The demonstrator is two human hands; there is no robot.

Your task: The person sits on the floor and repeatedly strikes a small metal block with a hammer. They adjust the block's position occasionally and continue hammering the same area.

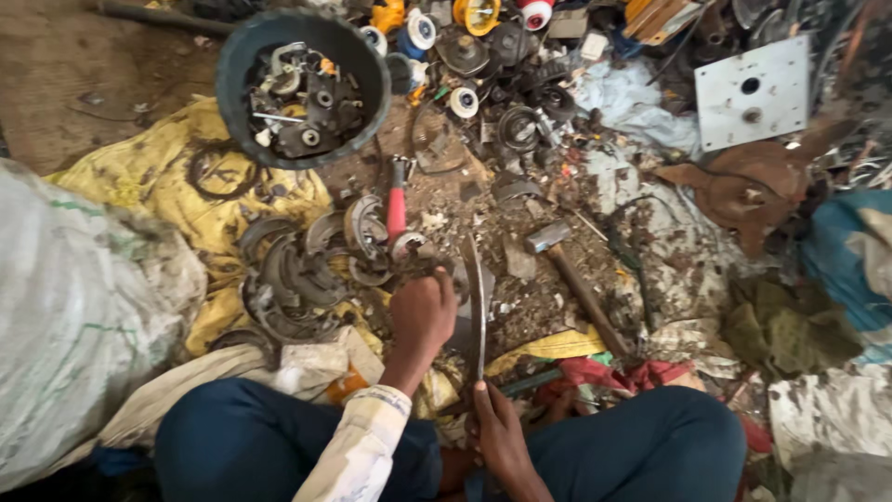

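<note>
I sit on the ground with my knees in blue trousers at the bottom of the view. My left hand (423, 314), in a pale sleeve, is closed around a small dark metal part at the edge of a pile of curved brake shoes (290, 271). My right hand (495, 429) grips the lower end of a long curved metal strip (476, 302), which stands upright between my knees. Just beyond my left hand lies a red-handled tool (397, 210). To the right of the strip lies a hammer (563, 253) with a wooden handle.
A black tub (243, 58) of metal parts stands at the back. Yellow sacking (177, 177) lies under the brake shoes, beside a big white sack (74, 307) at left. Bearings, rings and scrap crowd the far side, with a white square plate (754, 93) and a rusty plate (743, 191).
</note>
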